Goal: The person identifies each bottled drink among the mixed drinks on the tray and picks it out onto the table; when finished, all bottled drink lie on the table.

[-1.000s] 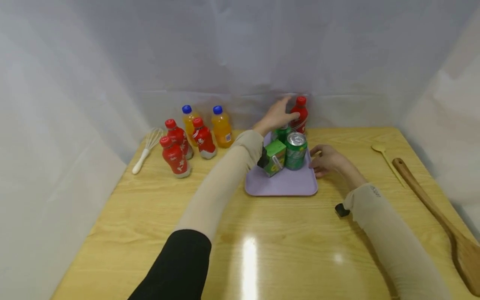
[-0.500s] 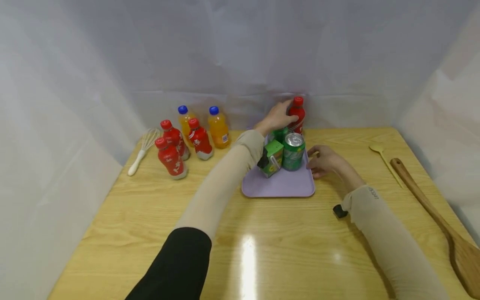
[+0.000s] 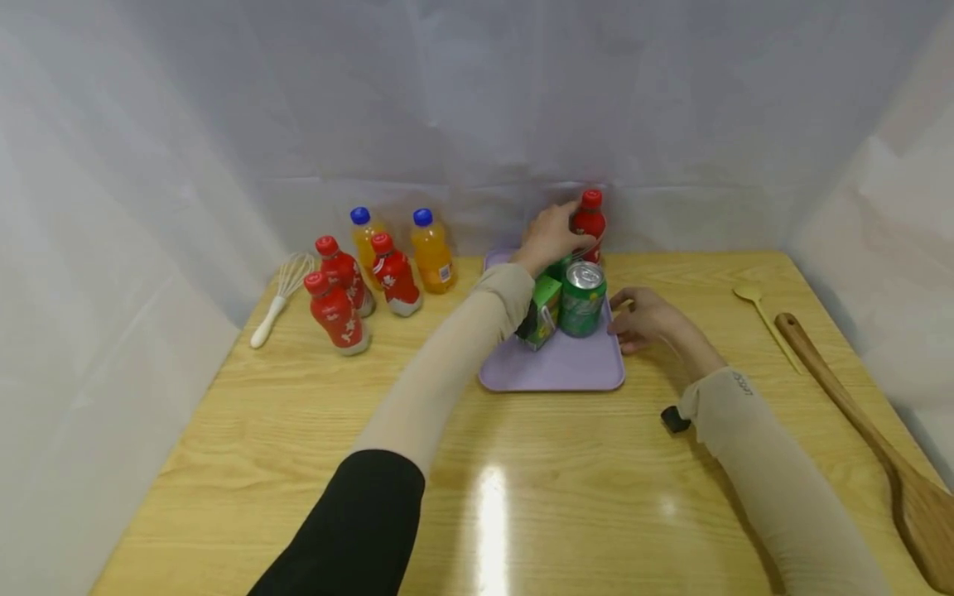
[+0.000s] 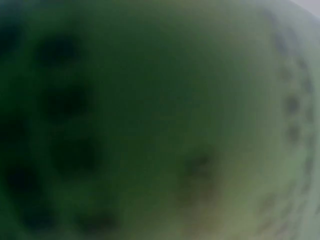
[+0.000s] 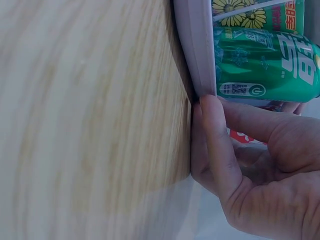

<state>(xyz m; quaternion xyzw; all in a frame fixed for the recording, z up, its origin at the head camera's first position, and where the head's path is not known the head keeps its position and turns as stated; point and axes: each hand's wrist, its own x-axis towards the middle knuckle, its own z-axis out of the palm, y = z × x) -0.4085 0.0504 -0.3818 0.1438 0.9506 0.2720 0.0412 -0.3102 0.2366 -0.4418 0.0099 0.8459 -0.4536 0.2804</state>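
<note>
In the head view my left hand (image 3: 550,237) is at a red-capped red bottle (image 3: 589,222), thumb across its front and fingers behind it; its base is hidden. Below that hand a green drink carton (image 3: 546,308) and a green soda can (image 3: 584,300) stand on a lilac tray (image 3: 555,372), with another green item partly covered behind them. My right hand (image 3: 647,319) pinches the tray's right rim; the right wrist view has its fingertips (image 5: 212,107) at the edge beside the can (image 5: 265,65). A blurred green surface (image 4: 160,100) fills the left wrist view.
Several bottles stand left of the tray: red ones (image 3: 339,316) in front, orange drinks with blue caps (image 3: 432,257) behind. A whisk (image 3: 279,300) lies at far left. On the right lie a yellow spoon (image 3: 768,324) and a wooden spatula (image 3: 864,422). White sheeting (image 3: 477,108) encloses the table.
The view has shifted slightly. My left hand has drawn a little closer round the red bottle, its fingers less spread. My right hand stays at the tray's rim.
</note>
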